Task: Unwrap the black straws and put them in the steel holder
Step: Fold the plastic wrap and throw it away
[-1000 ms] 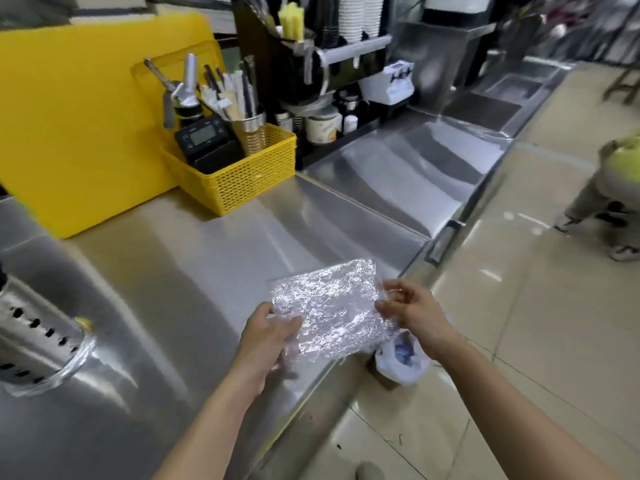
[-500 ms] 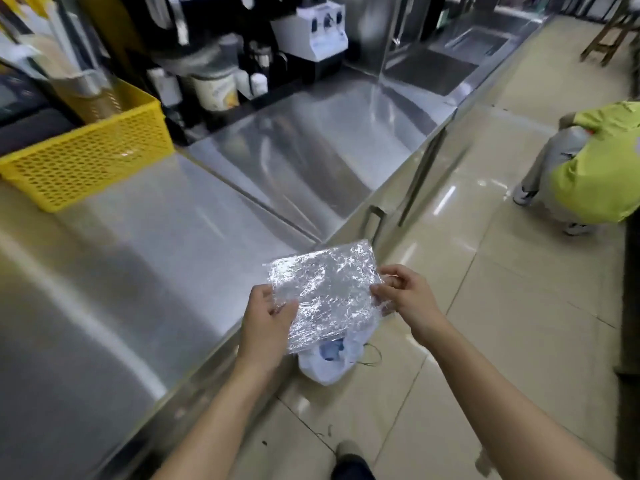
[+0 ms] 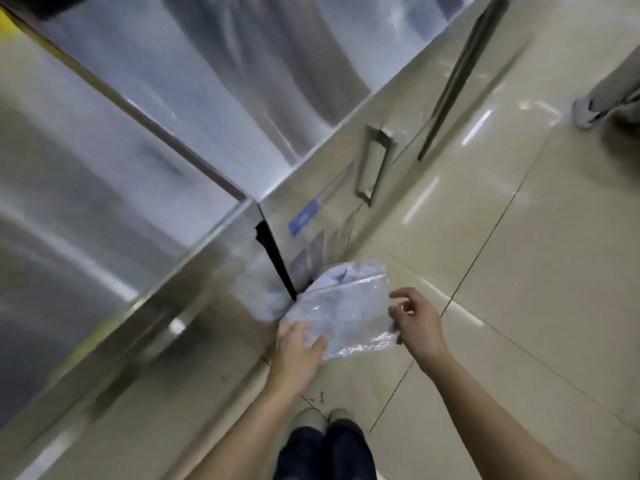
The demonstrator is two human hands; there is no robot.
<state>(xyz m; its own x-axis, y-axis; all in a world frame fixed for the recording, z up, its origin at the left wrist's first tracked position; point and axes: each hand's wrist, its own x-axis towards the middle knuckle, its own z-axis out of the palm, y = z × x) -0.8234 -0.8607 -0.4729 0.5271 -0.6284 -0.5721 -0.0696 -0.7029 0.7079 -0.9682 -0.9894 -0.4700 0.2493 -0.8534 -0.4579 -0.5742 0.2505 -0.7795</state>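
In front of the steel desk (image 3: 104,209), low over the tiled floor (image 3: 519,271), you hold one clear crumpled wrapper (image 3: 346,313) between your two hands. Your left grip (image 3: 299,348) grasps its lower left corner, with the thumb lying on top of the plastic. Your right grip (image 3: 417,320) is at the right edge of the wrapper with the fingers loosely curled. I cannot tell if it pinches the edge or only touches it. If something is inside the wrapper, the blur does not let me say.

Just behind the wrapper, on the floor against the desk front, there is one white plastic bag (image 3: 334,275). The wrapper hides most of it. On the desk front I count one bracket handle (image 3: 372,164), one blue label (image 3: 304,216) whose writing is too blurred to read, and one long dark bar (image 3: 450,84) further away. At the bottom edge your two dark trouser legs (image 3: 325,445) are seen, cut off by the frame. At the upper right, one shoe (image 3: 585,116) and part of a grey leg of another person stand on the floor, and the rest is outside the picture. One small yellow patch (image 3: 4,29) at the left edge is cut off, and I cannot say what it is. The whole desk top is smeared by motion
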